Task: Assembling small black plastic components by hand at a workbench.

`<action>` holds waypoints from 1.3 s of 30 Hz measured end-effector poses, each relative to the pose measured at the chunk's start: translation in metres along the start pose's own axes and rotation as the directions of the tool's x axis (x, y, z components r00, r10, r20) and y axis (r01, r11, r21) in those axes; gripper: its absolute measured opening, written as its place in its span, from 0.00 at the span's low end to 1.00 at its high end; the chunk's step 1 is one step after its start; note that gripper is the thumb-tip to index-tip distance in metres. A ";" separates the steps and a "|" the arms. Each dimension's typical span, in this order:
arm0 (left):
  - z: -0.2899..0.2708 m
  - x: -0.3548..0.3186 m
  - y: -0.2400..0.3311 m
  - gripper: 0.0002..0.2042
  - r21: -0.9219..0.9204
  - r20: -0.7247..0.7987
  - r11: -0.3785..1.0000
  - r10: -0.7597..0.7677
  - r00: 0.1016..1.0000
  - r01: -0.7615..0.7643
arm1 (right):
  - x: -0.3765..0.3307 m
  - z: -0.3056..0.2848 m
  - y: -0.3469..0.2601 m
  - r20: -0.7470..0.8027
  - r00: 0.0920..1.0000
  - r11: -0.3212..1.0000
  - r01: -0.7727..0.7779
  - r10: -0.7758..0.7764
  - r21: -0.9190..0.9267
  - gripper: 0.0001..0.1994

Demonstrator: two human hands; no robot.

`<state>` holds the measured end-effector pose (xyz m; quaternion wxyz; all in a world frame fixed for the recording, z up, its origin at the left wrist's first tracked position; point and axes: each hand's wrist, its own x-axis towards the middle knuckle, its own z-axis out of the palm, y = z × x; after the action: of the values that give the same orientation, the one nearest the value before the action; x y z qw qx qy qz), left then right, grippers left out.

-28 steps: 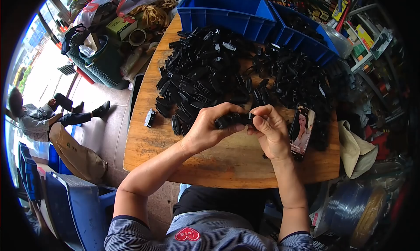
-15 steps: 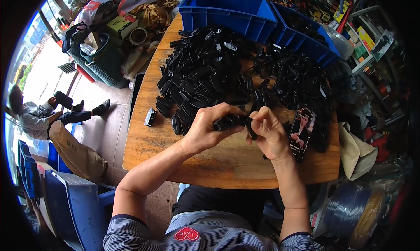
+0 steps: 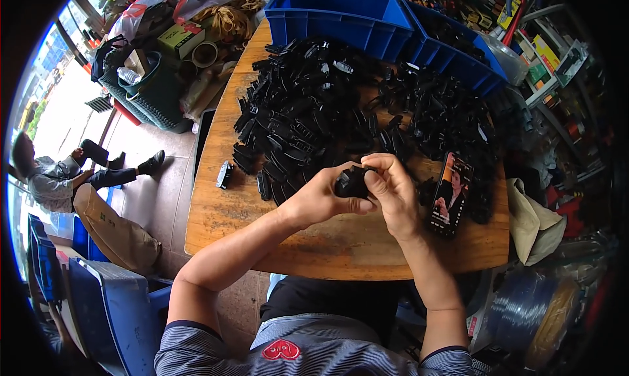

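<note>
Between my two hands, over the near part of the wooden table (image 3: pixel 314 248), is a small black plastic part (image 3: pixel 352 182). My left hand (image 3: pixel 319 197) is wrapped around it from the left, thumb along its near side. The thumb and fingers of my right hand (image 3: pixel 395 196) pinch its right end; whether they grip a second small piece there I cannot tell. Just beyond my hands lies a large heap of similar black parts (image 3: pixel 295 114), with another heap (image 3: pixel 432 107) to its right. One silvery-faced part (image 3: pixel 224 175) lies apart at the left.
A phone (image 3: pixel 452 194) with a lit screen leans at the right by the black parts. Blue bins (image 3: pixel 341 25) stand along the far edge, one holding black pieces. At left are a seated person (image 3: pixel 59 176), a sack (image 3: pixel 111 228) and a blue plastic box (image 3: pixel 108 310).
My hands have come together. The right hand, earlier slightly apart at the right with a dark piece at its fingers, now presses against the black part in my left hand.
</note>
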<state>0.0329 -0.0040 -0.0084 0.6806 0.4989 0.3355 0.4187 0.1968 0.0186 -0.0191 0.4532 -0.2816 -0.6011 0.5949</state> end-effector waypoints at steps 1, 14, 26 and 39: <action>-0.001 0.000 0.001 0.19 0.068 -0.004 0.998 0.007 1.000 -0.007 | 0.002 -0.003 0.002 0.026 0.999 0.999 0.033 -0.032 -0.034 0.12; -0.030 0.002 0.013 0.17 -0.312 -0.209 0.936 0.100 0.973 -0.163 | 0.015 -0.039 0.007 0.209 0.967 0.310 0.246 -0.147 -0.918 0.16; -0.011 0.001 0.005 0.13 0.829 0.056 0.448 0.528 0.847 -0.334 | 0.003 -0.010 -0.010 0.095 0.984 0.775 0.178 -0.152 -0.607 0.19; -0.021 0.004 0.007 0.17 -0.008 -0.280 0.997 0.071 0.957 -0.076 | 0.007 -0.057 -0.018 0.010 1.000 0.383 0.005 0.012 -0.924 0.18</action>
<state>0.0150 0.0091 -0.0079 0.6148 0.4406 0.4056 0.5132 0.2473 0.0485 -0.0066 0.2148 -0.4826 -0.8331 0.1640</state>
